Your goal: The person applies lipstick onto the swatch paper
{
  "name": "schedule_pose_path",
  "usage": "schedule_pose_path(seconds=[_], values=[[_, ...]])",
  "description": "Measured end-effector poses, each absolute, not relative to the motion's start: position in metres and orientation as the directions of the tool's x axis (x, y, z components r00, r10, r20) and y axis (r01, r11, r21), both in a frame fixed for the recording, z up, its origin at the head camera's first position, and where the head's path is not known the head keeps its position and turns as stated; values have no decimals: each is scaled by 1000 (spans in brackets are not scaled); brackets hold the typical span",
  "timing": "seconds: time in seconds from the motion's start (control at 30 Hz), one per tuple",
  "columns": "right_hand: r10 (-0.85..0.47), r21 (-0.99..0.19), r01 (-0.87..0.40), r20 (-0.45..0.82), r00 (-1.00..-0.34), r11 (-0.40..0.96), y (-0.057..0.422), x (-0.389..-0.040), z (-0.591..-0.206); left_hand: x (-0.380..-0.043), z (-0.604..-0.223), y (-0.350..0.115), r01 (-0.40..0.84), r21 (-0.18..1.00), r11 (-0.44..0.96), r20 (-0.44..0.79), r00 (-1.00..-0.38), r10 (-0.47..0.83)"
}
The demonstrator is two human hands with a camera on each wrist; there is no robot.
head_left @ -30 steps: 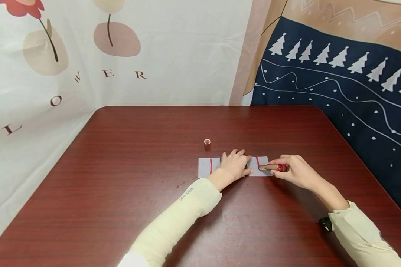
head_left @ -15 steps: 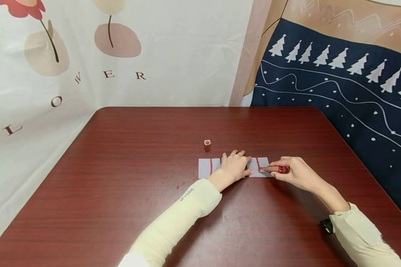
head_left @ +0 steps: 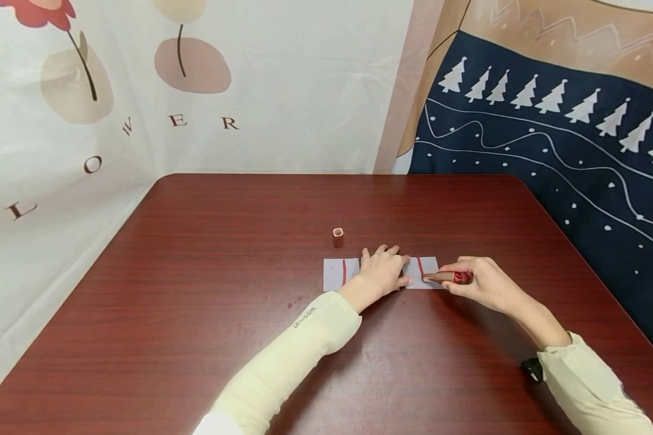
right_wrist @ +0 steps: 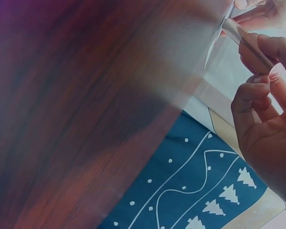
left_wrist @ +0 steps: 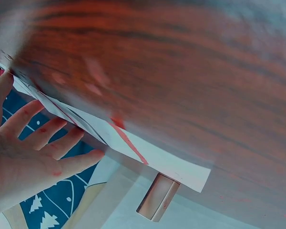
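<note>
Right grip [head_left: 485, 282]: pinching bronze, red-banded tube [head_left: 445, 277]
Tube: roughly along counter [head_left: 239, 254] far edge, tip left
Left grip [head_left: 381, 270]: fingers apart

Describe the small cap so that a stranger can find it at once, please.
On the dark red table, look just beyond the pale paper and the left hand. There the small brown cap stands upright, its hollow end facing up. Unlike the tube that the right hand holds, it stands apart, touched by no hand.

Matt paper [head_left: 334, 275] lies on a smooth, glossy wood-grain tabletop [head_left: 196, 254]; the tube [head_left: 446, 277] and cap [left_wrist: 157, 198] shine like metal, and the creased cloth backdrop [head_left: 305, 90] looks matt.
</note>
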State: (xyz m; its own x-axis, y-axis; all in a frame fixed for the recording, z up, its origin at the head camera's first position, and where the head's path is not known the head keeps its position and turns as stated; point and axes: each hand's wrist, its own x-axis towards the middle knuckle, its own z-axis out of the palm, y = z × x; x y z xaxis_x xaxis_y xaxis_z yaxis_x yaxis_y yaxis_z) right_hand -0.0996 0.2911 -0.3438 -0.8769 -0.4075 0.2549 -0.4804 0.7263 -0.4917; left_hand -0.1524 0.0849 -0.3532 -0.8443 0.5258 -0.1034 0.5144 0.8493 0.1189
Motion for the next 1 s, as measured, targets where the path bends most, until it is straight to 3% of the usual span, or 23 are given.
schedule_pose_path(seconds=[1.0], values=[[-411, -486, -494, 275, -869, 721, 291, -96, -346, -150, -351, 83, 514, 124, 849, -106, -844, 526]])
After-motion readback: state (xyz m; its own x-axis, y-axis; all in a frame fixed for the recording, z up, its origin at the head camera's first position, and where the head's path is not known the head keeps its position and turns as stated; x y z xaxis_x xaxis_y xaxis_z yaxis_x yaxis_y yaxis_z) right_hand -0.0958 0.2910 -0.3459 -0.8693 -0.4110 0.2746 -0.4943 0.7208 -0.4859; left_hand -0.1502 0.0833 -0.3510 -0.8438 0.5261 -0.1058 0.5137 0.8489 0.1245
